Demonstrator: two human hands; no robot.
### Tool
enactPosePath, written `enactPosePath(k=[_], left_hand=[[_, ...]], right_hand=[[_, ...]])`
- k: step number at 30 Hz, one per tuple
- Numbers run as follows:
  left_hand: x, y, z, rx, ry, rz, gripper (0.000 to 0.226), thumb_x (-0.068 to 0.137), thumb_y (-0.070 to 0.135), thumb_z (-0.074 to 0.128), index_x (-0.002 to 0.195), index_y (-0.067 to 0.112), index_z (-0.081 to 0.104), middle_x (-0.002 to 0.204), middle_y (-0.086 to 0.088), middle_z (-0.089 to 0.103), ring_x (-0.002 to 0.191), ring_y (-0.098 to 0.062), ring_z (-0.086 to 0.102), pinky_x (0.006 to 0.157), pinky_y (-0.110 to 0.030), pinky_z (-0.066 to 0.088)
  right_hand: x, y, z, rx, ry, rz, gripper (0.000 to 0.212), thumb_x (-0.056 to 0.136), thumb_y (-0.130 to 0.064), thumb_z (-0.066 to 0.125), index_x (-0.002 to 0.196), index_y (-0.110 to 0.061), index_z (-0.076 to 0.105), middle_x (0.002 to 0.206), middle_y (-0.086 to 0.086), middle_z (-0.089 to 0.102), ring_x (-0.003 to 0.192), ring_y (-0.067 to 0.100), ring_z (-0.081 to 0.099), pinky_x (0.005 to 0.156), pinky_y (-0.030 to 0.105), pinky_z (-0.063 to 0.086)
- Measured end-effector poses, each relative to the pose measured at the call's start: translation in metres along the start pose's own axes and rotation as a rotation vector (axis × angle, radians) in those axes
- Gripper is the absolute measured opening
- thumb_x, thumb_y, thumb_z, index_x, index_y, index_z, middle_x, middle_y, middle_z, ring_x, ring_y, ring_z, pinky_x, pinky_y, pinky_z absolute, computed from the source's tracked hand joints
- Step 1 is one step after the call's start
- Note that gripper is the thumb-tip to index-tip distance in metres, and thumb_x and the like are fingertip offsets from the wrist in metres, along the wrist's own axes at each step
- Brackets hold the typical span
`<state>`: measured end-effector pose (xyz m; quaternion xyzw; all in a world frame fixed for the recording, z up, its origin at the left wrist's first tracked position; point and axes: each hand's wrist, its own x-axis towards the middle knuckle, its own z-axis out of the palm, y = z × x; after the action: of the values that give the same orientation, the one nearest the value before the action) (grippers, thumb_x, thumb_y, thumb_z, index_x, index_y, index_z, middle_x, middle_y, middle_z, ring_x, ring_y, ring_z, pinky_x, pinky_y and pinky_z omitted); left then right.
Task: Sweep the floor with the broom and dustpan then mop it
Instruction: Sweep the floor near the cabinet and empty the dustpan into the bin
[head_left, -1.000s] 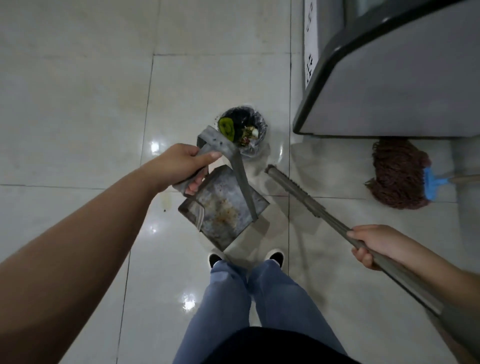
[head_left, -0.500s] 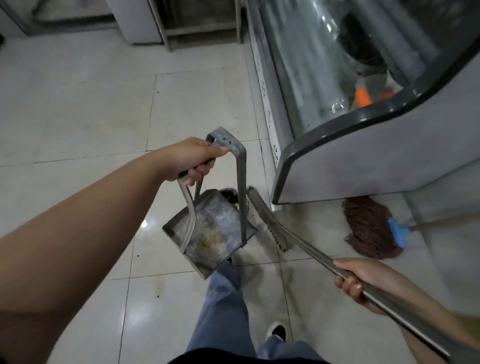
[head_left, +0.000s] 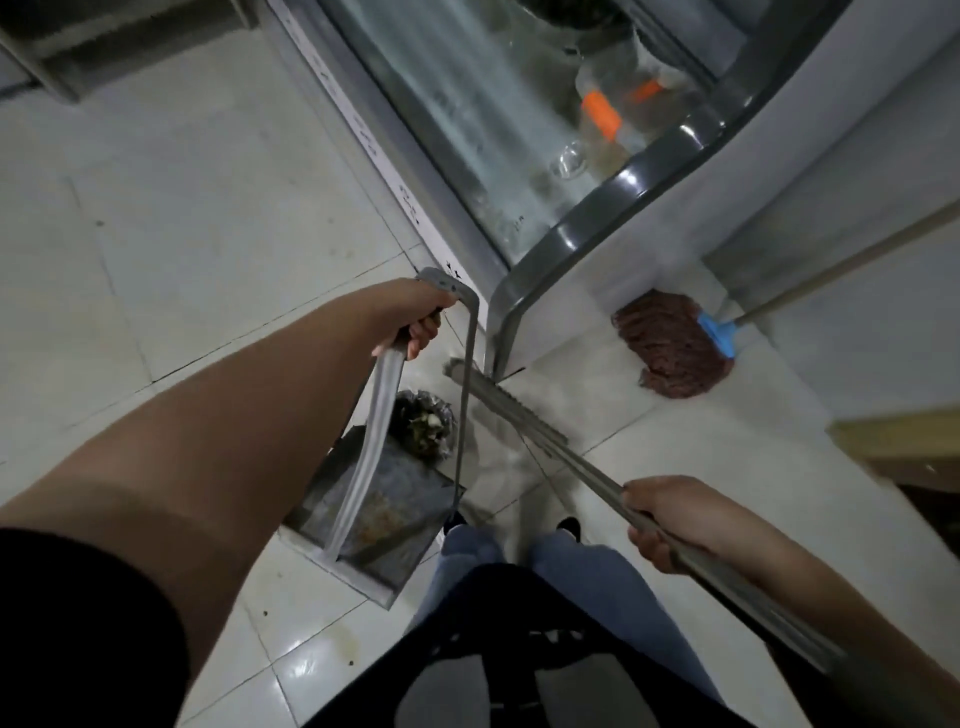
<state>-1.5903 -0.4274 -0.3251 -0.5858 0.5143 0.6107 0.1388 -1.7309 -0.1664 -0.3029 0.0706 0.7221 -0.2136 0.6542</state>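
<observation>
My left hand (head_left: 415, 317) grips the top of the grey metal dustpan's (head_left: 384, 519) loop handle and holds the pan off the white tiled floor (head_left: 208, 218); brownish dirt smears its tray. My right hand (head_left: 670, 519) is wrapped round the grey broom handle (head_left: 524, 415), which slants up-left towards the corner of a cabinet. A brown string mop (head_left: 675, 348) with a blue clamp lies on the floor at the right, its pole running off to the upper right.
A small black-lined bin (head_left: 423, 426) with scraps stands on the floor just behind the dustpan. A glass-fronted display cabinet (head_left: 623, 208) fills the upper right. My jeans-clad legs (head_left: 571, 582) and dark shoes are below centre.
The view has tilted and swung up, bringing the display cabinet further in. The dustpan has risen and now hangs in front of the bin. Both hands keep their holds.
</observation>
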Motion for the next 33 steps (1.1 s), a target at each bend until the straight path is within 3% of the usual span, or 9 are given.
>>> enactPosePath(k=[7,13,15,18,23,27,30,33], left_hand=[[0.060,0.032,0.010,0.139,-0.077,-0.050,0.044,0.099,0.029,0.038,0.057,0.019,0.030,0.031,0.008,0.028,0.024,-0.005,0.023,0.033,-0.006,0.023],[0.095,0.062,0.017,0.234,-0.152,-0.099,0.045,0.100,0.023,0.032,0.056,0.017,0.027,0.027,0.008,0.029,0.021,-0.004,0.024,0.032,-0.005,0.022],[0.101,0.065,0.015,0.250,-0.164,-0.108,0.046,0.100,0.025,0.033,0.055,0.017,0.028,0.028,0.008,0.029,0.022,-0.004,0.025,0.032,-0.005,0.022],[0.106,0.064,0.009,0.263,-0.138,-0.110,0.047,0.100,0.026,0.034,0.055,0.017,0.028,0.029,0.008,0.030,0.022,-0.004,0.025,0.031,-0.006,0.022],[0.105,0.067,0.007,0.269,-0.168,-0.143,0.047,0.101,0.029,0.032,0.056,0.017,0.026,0.027,0.008,0.029,0.021,-0.004,0.026,0.034,-0.005,0.023],[0.102,0.067,0.011,0.262,-0.177,-0.150,0.046,0.101,0.028,0.030,0.057,0.017,0.026,0.026,0.008,0.028,0.020,-0.003,0.026,0.032,-0.006,0.023],[0.097,0.069,0.014,0.268,-0.175,-0.141,0.047,0.101,0.028,0.031,0.056,0.016,0.027,0.027,0.007,0.029,0.021,-0.004,0.026,0.033,-0.006,0.023],[0.089,0.068,0.013,0.245,-0.156,-0.113,0.047,0.101,0.028,0.032,0.056,0.016,0.027,0.027,0.008,0.029,0.021,-0.004,0.026,0.033,-0.006,0.023]], right_hand=[[0.013,-0.008,0.009,-0.040,-0.023,0.061,0.037,0.097,-0.004,0.040,0.060,-0.011,0.035,0.054,0.008,0.035,0.023,0.010,0.029,0.030,0.009,0.024],[0.028,-0.017,0.015,-0.102,-0.130,0.121,0.029,0.098,-0.003,0.031,0.071,-0.008,0.041,0.047,0.007,0.037,0.023,0.009,0.031,0.031,0.009,0.025],[0.034,-0.019,0.017,-0.113,-0.173,0.150,0.035,0.098,-0.002,0.029,0.065,-0.012,0.037,0.043,0.002,0.037,0.026,0.007,0.032,0.029,0.010,0.023],[0.035,-0.022,0.021,-0.189,-0.147,0.126,0.037,0.098,-0.002,0.032,0.064,-0.015,0.037,0.042,-0.002,0.038,0.030,0.005,0.033,0.030,0.014,0.024],[0.035,-0.023,0.019,-0.078,-0.195,0.123,0.036,0.098,-0.001,0.032,0.064,-0.013,0.032,0.030,-0.003,0.032,0.022,0.006,0.028,0.034,0.006,0.023],[0.036,-0.024,0.017,-0.113,-0.227,0.107,0.036,0.096,0.003,0.029,0.064,-0.012,0.032,0.031,-0.004,0.033,0.023,0.006,0.029,0.033,0.008,0.022],[0.039,-0.022,0.019,-0.232,-0.140,0.090,0.034,0.097,-0.003,0.034,0.067,-0.018,0.037,0.043,-0.003,0.044,0.029,0.007,0.038,0.029,0.013,0.027],[0.036,-0.022,0.018,-0.165,-0.198,0.093,0.036,0.095,0.004,0.029,0.064,-0.013,0.037,0.034,-0.003,0.038,0.024,0.008,0.033,0.032,0.010,0.023]])
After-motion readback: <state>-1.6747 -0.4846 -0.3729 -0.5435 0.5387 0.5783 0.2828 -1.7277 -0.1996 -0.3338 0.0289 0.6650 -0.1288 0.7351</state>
